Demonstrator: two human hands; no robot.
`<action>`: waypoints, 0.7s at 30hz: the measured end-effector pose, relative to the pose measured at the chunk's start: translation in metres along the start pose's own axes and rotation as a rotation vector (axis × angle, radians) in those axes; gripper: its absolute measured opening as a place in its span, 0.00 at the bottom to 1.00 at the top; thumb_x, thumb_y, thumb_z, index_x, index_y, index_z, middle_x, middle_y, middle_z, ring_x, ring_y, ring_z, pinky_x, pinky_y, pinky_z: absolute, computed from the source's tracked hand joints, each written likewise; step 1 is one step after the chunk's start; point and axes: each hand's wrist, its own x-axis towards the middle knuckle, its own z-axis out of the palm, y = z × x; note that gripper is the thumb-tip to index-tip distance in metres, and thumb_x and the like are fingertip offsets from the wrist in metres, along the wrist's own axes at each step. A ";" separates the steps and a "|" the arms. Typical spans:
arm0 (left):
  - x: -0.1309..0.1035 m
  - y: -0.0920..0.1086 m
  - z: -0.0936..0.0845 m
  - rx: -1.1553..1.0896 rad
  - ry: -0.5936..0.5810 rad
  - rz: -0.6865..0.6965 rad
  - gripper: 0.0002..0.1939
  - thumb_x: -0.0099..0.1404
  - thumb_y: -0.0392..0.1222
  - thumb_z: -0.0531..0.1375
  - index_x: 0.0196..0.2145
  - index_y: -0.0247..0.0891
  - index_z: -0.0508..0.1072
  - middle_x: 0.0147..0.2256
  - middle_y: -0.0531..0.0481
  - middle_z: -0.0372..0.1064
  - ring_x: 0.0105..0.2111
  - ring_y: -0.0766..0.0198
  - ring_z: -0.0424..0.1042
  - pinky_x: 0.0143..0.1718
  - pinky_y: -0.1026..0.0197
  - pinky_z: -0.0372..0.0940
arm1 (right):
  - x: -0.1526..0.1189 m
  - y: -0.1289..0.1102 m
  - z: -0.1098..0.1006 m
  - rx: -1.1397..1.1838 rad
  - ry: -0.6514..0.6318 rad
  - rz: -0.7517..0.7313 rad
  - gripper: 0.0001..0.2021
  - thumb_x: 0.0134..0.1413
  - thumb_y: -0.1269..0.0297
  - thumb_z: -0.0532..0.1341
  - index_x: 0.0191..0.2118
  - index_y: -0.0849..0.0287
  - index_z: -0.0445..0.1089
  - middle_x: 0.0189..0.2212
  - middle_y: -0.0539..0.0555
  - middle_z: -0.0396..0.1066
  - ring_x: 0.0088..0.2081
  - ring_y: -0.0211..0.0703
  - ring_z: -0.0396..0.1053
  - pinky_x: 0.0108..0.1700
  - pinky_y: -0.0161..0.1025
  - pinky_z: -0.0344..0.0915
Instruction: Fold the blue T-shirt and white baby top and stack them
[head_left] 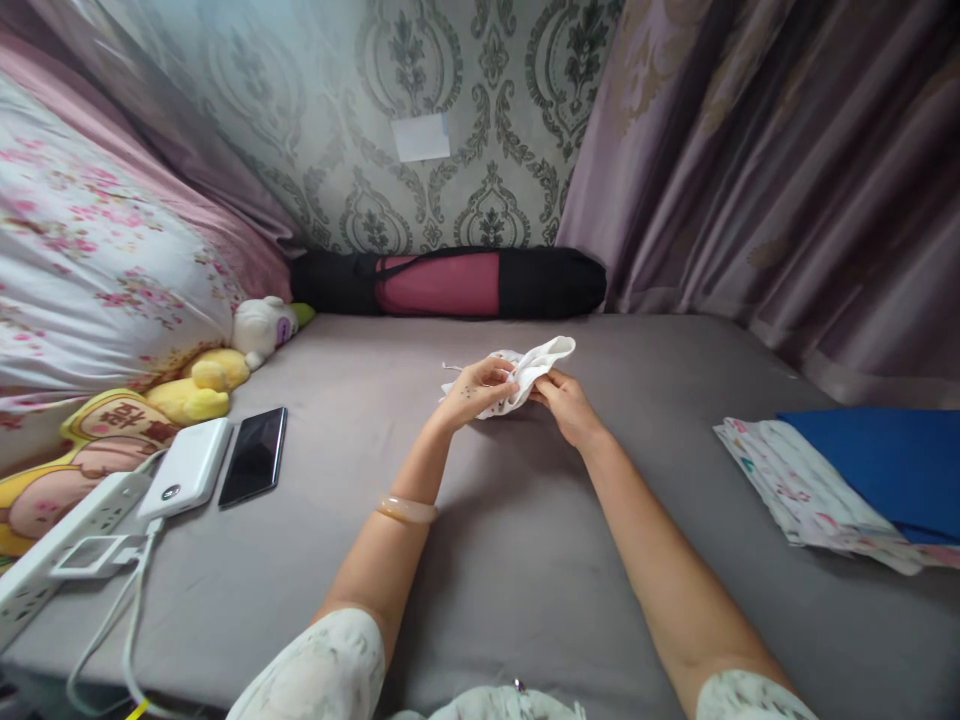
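Both hands hold a small white cloth (pixel 541 360) above the grey bed sheet, near the middle of the view. It looks like a soft pouch, with faint dark marks and a thin white cord sticking out on the left. My left hand (pixel 480 388) pinches its left part between thumb and fingers; a pale bangle (pixel 406 509) circles that forearm. On the other side, my right hand (pixel 564 400) grips the lower right part, its fingertips partly hidden behind the fabric. The upper right end of the cloth flares out past my right fingers.
Left lie a black phone (pixel 253 456), a white power bank (pixel 187 465), a power strip (pixel 67 555) with cables, and plush toys (pixel 217 370). A black and pink roll bag (pixel 442 283) lies against the wall. Folded printed fabric (pixel 787 485) and a blue folder-like sheet (pixel 885 465) lie right.
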 end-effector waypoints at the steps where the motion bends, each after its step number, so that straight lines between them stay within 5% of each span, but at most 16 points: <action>1: -0.001 0.001 -0.001 -0.022 -0.029 -0.008 0.20 0.51 0.47 0.69 0.40 0.36 0.75 0.30 0.51 0.72 0.28 0.67 0.69 0.30 0.65 0.61 | 0.000 -0.001 -0.001 0.006 -0.002 0.016 0.15 0.43 0.54 0.67 0.37 0.55 0.75 0.38 0.52 0.78 0.40 0.46 0.74 0.46 0.44 0.68; 5: -0.004 0.004 -0.005 -0.085 -0.037 -0.074 0.18 0.53 0.48 0.68 0.38 0.34 0.77 0.33 0.48 0.74 0.31 0.64 0.71 0.34 0.63 0.63 | 0.002 -0.001 -0.008 0.037 -0.008 0.095 0.13 0.42 0.59 0.66 0.37 0.56 0.75 0.36 0.51 0.78 0.38 0.45 0.74 0.41 0.40 0.68; 15: 0.002 0.005 -0.024 -0.279 0.367 -0.060 0.04 0.49 0.34 0.57 0.26 0.36 0.71 0.23 0.54 0.65 0.25 0.69 0.64 0.27 0.68 0.59 | 0.001 -0.017 -0.028 -0.031 0.068 0.076 0.12 0.39 0.58 0.65 0.34 0.56 0.75 0.28 0.49 0.76 0.31 0.41 0.71 0.32 0.34 0.63; 21: -0.011 0.019 -0.029 -0.068 0.278 -0.022 0.14 0.50 0.41 0.66 0.36 0.38 0.74 0.27 0.54 0.69 0.25 0.68 0.67 0.27 0.67 0.60 | -0.003 -0.034 -0.038 -0.097 0.100 0.007 0.13 0.39 0.52 0.69 0.30 0.55 0.76 0.26 0.49 0.75 0.28 0.39 0.69 0.32 0.36 0.62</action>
